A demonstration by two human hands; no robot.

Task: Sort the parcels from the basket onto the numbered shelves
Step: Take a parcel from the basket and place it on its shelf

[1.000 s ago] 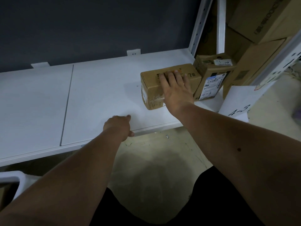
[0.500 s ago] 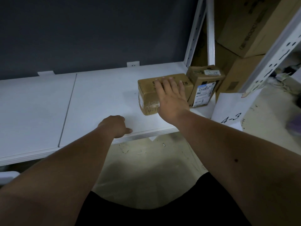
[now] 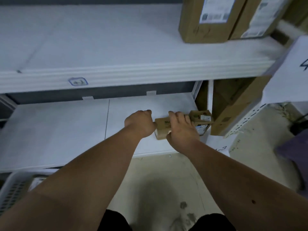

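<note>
A small brown parcel (image 3: 162, 126) lies on the lower white shelf (image 3: 58, 130), near its right end. My right hand (image 3: 182, 130) covers the parcel's top, fingers reaching to its back edge and thumb on its front face. My left hand (image 3: 140, 123) is curled into a fist, its thumb side against the parcel's left end. A second brown parcel (image 3: 202, 118) with a printed label stands just right of the first, touching it. The white basket (image 3: 14, 187) shows at the bottom left.
The upper shelf (image 3: 133, 72) carries a tag reading 4-2 (image 3: 78, 81) and two tall labelled boxes (image 3: 205, 20) at its right end. A paper sign marked 4-3 (image 3: 220, 148) hangs off the lower shelf's right corner. Large cartons (image 3: 233, 105) lean beyond the upright post.
The view has pulled back, bringing the upper shelf into sight. My left hand moved from the shelf's front edge to the parcel's left end. My right hand stays on the parcel.
</note>
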